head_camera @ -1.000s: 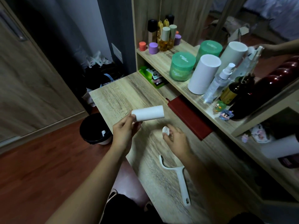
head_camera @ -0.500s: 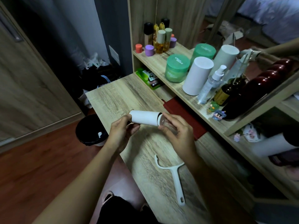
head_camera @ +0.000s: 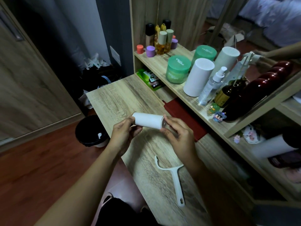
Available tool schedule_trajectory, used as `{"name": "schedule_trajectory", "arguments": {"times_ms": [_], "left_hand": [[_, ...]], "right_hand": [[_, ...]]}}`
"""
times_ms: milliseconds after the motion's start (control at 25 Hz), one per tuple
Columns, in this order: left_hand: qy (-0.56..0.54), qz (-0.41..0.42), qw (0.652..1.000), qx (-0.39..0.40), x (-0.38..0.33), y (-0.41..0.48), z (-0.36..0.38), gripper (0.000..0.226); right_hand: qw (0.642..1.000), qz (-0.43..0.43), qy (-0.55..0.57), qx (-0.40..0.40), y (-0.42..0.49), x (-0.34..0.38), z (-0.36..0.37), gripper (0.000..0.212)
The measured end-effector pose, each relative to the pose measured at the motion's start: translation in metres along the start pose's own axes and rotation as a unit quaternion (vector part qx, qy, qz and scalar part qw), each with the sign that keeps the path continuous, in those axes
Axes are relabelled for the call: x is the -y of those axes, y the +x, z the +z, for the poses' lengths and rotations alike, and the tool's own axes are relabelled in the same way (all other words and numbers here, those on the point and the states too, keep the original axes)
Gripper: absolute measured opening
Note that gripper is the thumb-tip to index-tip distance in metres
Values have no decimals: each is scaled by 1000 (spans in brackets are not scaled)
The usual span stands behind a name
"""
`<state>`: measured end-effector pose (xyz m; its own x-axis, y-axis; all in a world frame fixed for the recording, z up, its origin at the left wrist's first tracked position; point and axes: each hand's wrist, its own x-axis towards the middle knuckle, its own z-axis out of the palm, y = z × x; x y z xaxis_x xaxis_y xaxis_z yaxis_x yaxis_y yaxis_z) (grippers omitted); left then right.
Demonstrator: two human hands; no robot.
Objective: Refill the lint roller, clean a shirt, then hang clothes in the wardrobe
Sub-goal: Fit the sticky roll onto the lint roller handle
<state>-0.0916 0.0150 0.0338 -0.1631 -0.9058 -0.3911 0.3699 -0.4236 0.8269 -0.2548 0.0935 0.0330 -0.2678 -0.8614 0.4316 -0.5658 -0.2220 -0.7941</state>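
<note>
A white lint roll refill (head_camera: 147,119) is held level above the wooden desk (head_camera: 114,98). My left hand (head_camera: 123,136) grips its left end. My right hand (head_camera: 177,136) is at its right end, fingers pinched on a small round end cap (head_camera: 164,123) pressed against the roll. The white lint roller handle (head_camera: 175,175), with its forked frame bare, lies flat on the desk below my right hand. No shirt or wardrobe clothes are in sight.
A black waste bin (head_camera: 91,131) stands on the floor left of the desk. A red notebook (head_camera: 184,116) lies behind the roll. The shelf above holds green jars (head_camera: 177,69), a white cylinder (head_camera: 197,77), bottles and small figurines (head_camera: 219,115).
My right hand has carried the small cap up from the desk to the roll's right end. The roll has been turned level between both hands.
</note>
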Motion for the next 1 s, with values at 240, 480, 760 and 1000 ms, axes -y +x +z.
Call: {"name": "schedule_trajectory", "arguments": {"times_ms": [240,480,760,1000], "left_hand": [[-16,-9,1000,-1,5,-4,0,19],[-61,-7,998,-24,8,-4,14,20],[-136,-110,977,-119,17,5,30,23],[-164,-156,966,-126,26,10,30,22]], "right_hand": [[999,9,-31,12,-3,-4,1,40],[997,-7,-60,-46,-10,-1,10,27],[998,-8,-55,-32,5,4,12,31],[986,75,-108,-103,-14,-4,2,36]]}}
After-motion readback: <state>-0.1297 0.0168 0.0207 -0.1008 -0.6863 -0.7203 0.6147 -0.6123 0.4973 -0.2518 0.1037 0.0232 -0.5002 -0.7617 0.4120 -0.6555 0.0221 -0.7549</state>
